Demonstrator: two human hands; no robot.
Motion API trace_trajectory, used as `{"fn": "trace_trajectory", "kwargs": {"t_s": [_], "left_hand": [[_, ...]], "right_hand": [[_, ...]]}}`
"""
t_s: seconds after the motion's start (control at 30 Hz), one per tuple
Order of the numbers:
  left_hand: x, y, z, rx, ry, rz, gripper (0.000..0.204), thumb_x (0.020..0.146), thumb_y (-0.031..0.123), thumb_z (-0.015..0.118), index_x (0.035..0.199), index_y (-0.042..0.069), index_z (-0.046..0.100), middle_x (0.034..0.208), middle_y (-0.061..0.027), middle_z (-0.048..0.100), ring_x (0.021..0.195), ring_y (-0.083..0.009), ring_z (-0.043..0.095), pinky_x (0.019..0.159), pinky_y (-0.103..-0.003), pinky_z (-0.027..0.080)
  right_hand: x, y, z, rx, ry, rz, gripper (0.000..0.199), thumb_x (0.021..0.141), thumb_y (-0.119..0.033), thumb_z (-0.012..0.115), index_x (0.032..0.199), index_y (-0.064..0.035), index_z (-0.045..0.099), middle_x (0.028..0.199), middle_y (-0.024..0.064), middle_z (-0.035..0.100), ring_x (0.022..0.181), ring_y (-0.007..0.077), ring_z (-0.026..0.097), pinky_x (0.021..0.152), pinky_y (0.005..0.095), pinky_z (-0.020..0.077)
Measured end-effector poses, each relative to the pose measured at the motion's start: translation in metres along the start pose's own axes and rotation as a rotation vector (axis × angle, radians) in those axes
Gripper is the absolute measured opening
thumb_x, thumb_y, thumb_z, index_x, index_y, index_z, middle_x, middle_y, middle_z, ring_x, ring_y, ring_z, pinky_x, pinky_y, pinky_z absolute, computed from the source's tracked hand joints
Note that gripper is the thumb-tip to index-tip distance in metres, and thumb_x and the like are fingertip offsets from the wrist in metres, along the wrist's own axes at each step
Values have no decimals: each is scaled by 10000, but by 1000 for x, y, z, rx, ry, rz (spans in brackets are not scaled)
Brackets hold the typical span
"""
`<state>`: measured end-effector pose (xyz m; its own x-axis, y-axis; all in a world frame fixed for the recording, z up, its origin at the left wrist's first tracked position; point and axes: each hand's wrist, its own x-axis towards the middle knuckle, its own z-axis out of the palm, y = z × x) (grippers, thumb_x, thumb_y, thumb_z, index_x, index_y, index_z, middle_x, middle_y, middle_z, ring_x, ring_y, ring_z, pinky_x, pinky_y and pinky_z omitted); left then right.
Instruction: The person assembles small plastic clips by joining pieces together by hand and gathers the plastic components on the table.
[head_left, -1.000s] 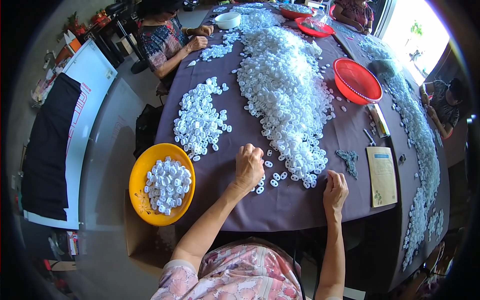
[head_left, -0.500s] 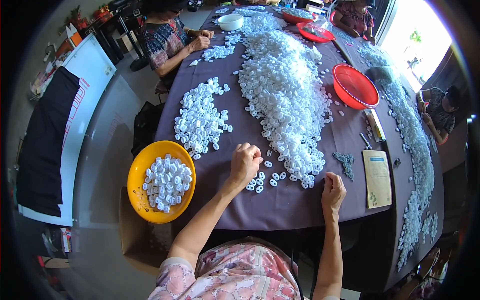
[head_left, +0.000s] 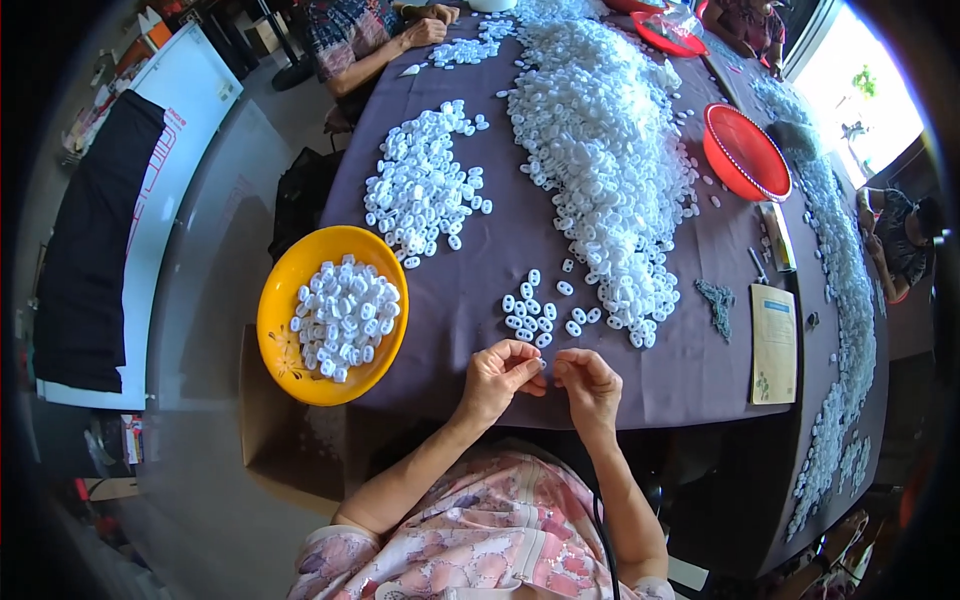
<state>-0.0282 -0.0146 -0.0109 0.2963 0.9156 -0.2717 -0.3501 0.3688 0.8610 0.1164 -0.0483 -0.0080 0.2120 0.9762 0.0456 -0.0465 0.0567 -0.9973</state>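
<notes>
Near the table's front edge, my two hands are close together with the fingertips almost meeting. My left hand (head_left: 500,382) is closed in a pinch on a small white two-holed plastic piece (head_left: 541,364), mostly covered by the fingers. My right hand (head_left: 590,392) also pinches at the fingertips; what it holds, if anything, is too small to make out. Just beyond my hands lies a small group of white oval two-holed pieces (head_left: 526,308). Past them spreads a big heap of the same pieces (head_left: 610,170). Another loose pile (head_left: 422,185) is to the left.
A yellow bowl (head_left: 275,345) of white pieces stands at the left. To the right are a red basin (head_left: 745,165), a tangle of grey-green strands (head_left: 718,308), a tan booklet (head_left: 774,345) and another long heap (head_left: 840,340). Other people sit around the dark-clothed table (head_left: 450,300).
My right hand has moved left and my left hand has drawn back toward the front edge, so they now meet. The view has tilted, shifting the table upward.
</notes>
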Motion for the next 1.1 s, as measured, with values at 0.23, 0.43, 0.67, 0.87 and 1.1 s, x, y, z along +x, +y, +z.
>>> {"fn": "trace_trajectory", "kwargs": {"t_s": [0.23, 0.43, 0.67, 0.87, 1.1], "left_hand": [[-3, 0, 2, 52, 1, -6, 73, 863, 37, 608, 931, 11, 601, 776, -54, 630, 648, -120, 631, 591, -248, 556], [-3, -1, 7, 71, 20, 28, 76, 853, 39, 621, 923, 17, 603, 766, -40, 624, 632, -102, 614, 565, -226, 533], [-4, -5, 7, 141, 23, 85, 62, 857, 44, 628, 901, 5, 610, 767, -44, 638, 643, -95, 617, 573, -227, 529], [-11, -12, 7, 259, -4, 225, 88, 865, 30, 614, 941, -12, 630, 804, -68, 665, 682, -113, 638, 598, -235, 542], [-10, -7, 9, 324, 19, 196, 103, 908, 78, 564, 924, -11, 614, 776, -53, 647, 657, -109, 627, 592, -233, 535]], "right_hand": [[-2, 1, 2, 52, 33, 116, 63, 863, 12, 599, 915, 3, 633, 812, 2, 627, 720, 52, 570, 636, 188, 471], [-5, 2, 1, 70, -23, 78, 62, 864, 16, 595, 912, -2, 630, 816, 1, 625, 732, 49, 571, 643, 185, 468], [-6, 0, 1, 83, -24, 91, 73, 849, 47, 592, 911, 14, 611, 810, 12, 635, 751, 46, 582, 665, 188, 480], [-5, -3, -1, 78, -32, 137, 54, 854, 28, 603, 903, 14, 622, 800, 12, 648, 731, 52, 587, 646, 199, 492], [-4, 1, -1, 92, -48, 106, 76, 861, 29, 588, 912, 0, 636, 758, 1, 633, 689, 44, 572, 616, 185, 481]]}}
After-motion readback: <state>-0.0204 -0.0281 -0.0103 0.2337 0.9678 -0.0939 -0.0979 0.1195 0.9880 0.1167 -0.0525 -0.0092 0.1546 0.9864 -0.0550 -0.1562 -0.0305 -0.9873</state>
